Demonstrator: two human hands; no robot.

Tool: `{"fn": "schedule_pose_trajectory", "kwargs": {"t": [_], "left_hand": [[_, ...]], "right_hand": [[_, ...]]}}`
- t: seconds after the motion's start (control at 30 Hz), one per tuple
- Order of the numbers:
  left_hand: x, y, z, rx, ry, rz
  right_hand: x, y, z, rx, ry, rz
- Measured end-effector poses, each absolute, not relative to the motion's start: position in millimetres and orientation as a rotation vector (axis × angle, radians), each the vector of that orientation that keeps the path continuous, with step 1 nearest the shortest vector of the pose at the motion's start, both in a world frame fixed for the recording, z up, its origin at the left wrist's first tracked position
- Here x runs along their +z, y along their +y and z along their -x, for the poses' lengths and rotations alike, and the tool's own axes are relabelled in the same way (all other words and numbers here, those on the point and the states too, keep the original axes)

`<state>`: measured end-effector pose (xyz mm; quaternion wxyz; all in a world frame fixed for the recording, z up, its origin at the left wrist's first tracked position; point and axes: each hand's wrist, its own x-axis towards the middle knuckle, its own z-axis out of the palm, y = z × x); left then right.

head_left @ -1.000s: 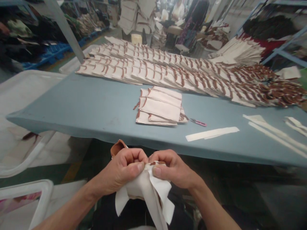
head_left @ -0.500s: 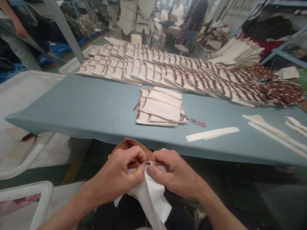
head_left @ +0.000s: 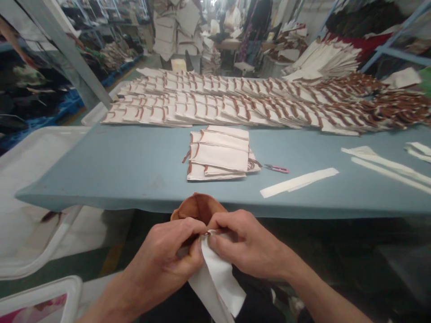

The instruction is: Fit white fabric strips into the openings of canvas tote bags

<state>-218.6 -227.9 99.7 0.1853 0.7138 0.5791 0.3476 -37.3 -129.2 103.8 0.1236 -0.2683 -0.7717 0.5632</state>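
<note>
Below the table's near edge, my left hand (head_left: 164, 260) and my right hand (head_left: 242, 244) pinch the top edge of a white cloth piece (head_left: 217, 278) with brown trim. A brown leather flap (head_left: 198, 207) of the same piece sticks up behind my fingers. The cloth hangs down over my lap. Both hands are closed on it, thumbs and fingertips meeting at its middle. A small stack of finished cloth pieces (head_left: 218, 154) lies on the blue table (head_left: 128, 166) just ahead of my hands.
Long rows of overlapped cloth pieces (head_left: 235, 101) cover the table's far half. Small pink snips (head_left: 276, 168) and white fabric strips (head_left: 298, 181) lie to the right. White plastic bins (head_left: 37, 152) stand at my left. A person sits far back among stacked goods.
More of the brown leather flap has come up behind my fingers, and the white cloth is drawn tighter between my hands. My view has tilted a little upward.
</note>
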Motion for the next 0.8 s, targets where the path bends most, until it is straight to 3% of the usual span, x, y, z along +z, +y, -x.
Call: {"fn": "schedule_pose_trajectory", "kwargs": {"t": [0.8], "left_hand": [[105.5,-218.9,199.3,0.94,1.621,-2.099]], "right_hand": [[92.6,-122.6,17.5,1.805,-2.207,0.826]]}}
